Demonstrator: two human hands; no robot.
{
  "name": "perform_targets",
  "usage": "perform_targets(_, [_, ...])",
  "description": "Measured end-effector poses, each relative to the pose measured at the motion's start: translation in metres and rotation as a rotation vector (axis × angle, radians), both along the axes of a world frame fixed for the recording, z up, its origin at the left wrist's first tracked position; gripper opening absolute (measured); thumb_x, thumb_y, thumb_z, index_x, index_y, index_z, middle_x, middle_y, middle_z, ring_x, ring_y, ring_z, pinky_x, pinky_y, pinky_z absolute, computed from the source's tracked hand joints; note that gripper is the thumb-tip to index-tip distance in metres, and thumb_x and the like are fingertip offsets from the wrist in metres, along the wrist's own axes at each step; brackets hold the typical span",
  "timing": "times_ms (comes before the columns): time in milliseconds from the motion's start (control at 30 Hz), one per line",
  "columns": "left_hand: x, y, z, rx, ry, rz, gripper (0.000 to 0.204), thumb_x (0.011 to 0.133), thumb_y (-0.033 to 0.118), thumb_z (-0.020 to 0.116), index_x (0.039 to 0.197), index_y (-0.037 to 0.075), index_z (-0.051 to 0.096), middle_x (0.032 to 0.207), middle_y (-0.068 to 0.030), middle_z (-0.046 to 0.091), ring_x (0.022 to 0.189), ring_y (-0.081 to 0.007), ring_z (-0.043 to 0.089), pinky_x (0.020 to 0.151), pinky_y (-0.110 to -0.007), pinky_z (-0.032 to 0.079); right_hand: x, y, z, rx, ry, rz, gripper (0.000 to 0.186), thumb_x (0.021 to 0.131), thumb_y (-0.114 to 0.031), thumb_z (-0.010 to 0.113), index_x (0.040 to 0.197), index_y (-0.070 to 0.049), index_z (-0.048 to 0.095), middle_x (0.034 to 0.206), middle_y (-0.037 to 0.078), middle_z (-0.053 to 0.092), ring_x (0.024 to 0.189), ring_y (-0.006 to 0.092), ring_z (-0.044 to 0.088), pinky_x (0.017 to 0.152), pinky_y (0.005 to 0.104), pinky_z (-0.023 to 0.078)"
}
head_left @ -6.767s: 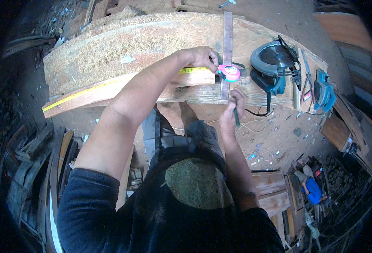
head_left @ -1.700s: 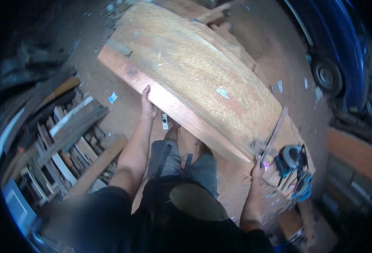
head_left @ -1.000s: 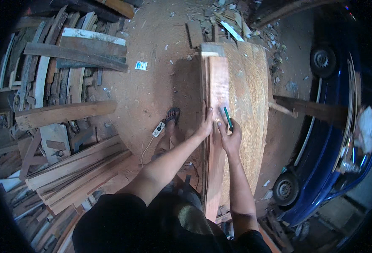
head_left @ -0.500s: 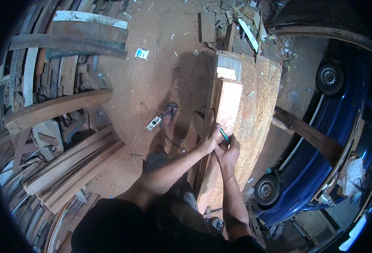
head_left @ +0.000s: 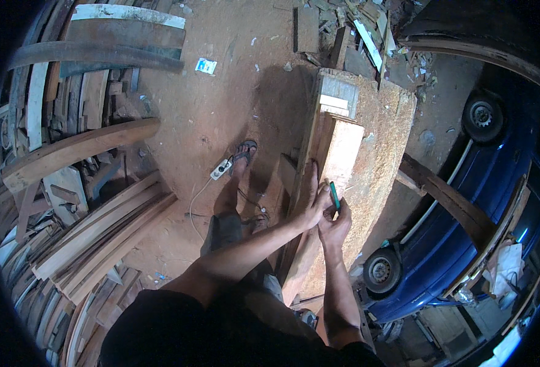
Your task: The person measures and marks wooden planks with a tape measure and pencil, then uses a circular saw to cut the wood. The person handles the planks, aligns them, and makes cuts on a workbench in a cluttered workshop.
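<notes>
A long pale wooden beam (head_left: 341, 150) lies lengthwise on the sawdust-covered bench in front of me. Along its left edge is my left hand (head_left: 314, 205), its fingers against the side face and its thumb over the top. Just to the right, my right hand (head_left: 335, 227) pinches a slim green pencil (head_left: 335, 194), which stands out above the fingers at a tilt. The two hands are close together, their thumbs near the pencil. Where the pencil's lower end meets the wood is hidden by my fingers.
Sawdust coats the bench top (head_left: 383, 140). A white power strip (head_left: 221, 169) with a cord lies on the dirt floor by my foot. Stacked planks (head_left: 108, 235) fill the left side. Wood scraps (head_left: 368, 46) are piled beyond the bench, and a blue vehicle (head_left: 466, 214) stands at the right.
The pencil has turned more upright in my right hand and shows more of its green length. Both hands stay at the beam, while the whole view has shifted slightly.
</notes>
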State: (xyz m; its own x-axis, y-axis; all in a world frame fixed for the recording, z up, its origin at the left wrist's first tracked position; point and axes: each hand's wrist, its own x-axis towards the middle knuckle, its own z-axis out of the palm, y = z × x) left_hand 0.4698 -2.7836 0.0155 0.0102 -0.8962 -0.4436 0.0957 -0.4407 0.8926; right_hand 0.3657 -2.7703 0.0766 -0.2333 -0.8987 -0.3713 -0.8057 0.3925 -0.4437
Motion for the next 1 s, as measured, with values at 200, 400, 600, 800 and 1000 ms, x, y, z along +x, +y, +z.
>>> perform_targets(200, [0.000,-0.009,0.008,0.022,-0.011,-0.046,0.079,0.110,0.043,0.038,0.161,-0.005,0.002,0.169,-0.0258,-0.002,0.157,-0.0393,-0.004,0.127,-0.049,0.003,-0.004,0.000,-0.003,-0.112,0.060,0.064,0.066,0.074,-0.026,0.086,0.121,0.013,0.060,0.093,0.020,0.066,0.082,0.0283,0.066,0.075,0.0403,0.053])
perform_targets(400, [-0.007,-0.006,0.000,0.014,-0.041,-0.008,0.079,0.109,0.044,0.038,0.161,-0.003,0.002,0.169,-0.0252,-0.003,0.157,-0.0394,-0.003,0.127,-0.049,0.004,-0.007,-0.003,-0.003,-0.062,0.021,0.032,0.073,0.073,-0.029,0.086,0.123,0.015,0.058,0.098,0.025,0.066,0.090,0.0359,0.066,0.080,0.0442,0.053])
perform_targets(600, [0.001,-0.020,0.027,0.089,0.246,0.173,0.075,0.110,0.037,0.040,0.159,-0.008,0.007,0.167,-0.0297,0.003,0.156,-0.0418,0.005,0.126,-0.048,0.011,-0.001,-0.008,-0.002,-0.008,-0.023,-0.023,0.076,0.072,-0.031,0.088,0.124,0.016,0.057,0.097,0.026,0.065,0.092,0.0398,0.065,0.083,0.0469,0.051])
perform_targets(800, [0.008,-0.017,0.015,0.024,0.057,0.012,0.079,0.110,0.045,0.036,0.161,-0.004,0.001,0.168,-0.0283,-0.001,0.157,-0.0401,0.001,0.127,-0.045,0.009,0.005,-0.013,0.004,0.030,-0.022,-0.018,0.075,0.074,-0.030,0.087,0.125,0.016,0.056,0.095,0.024,0.065,0.089,0.0390,0.065,0.082,0.0470,0.051])
perform_targets(1000, [0.008,-0.018,0.020,0.096,0.099,-0.017,0.079,0.110,0.046,0.035,0.161,-0.004,0.000,0.168,-0.0279,-0.003,0.157,-0.0395,0.000,0.127,-0.046,0.013,-0.002,-0.004,-0.002,0.020,0.013,-0.007,0.079,0.075,-0.033,0.086,0.127,0.017,0.055,0.104,0.028,0.066,0.097,0.0409,0.066,0.087,0.0478,0.052])
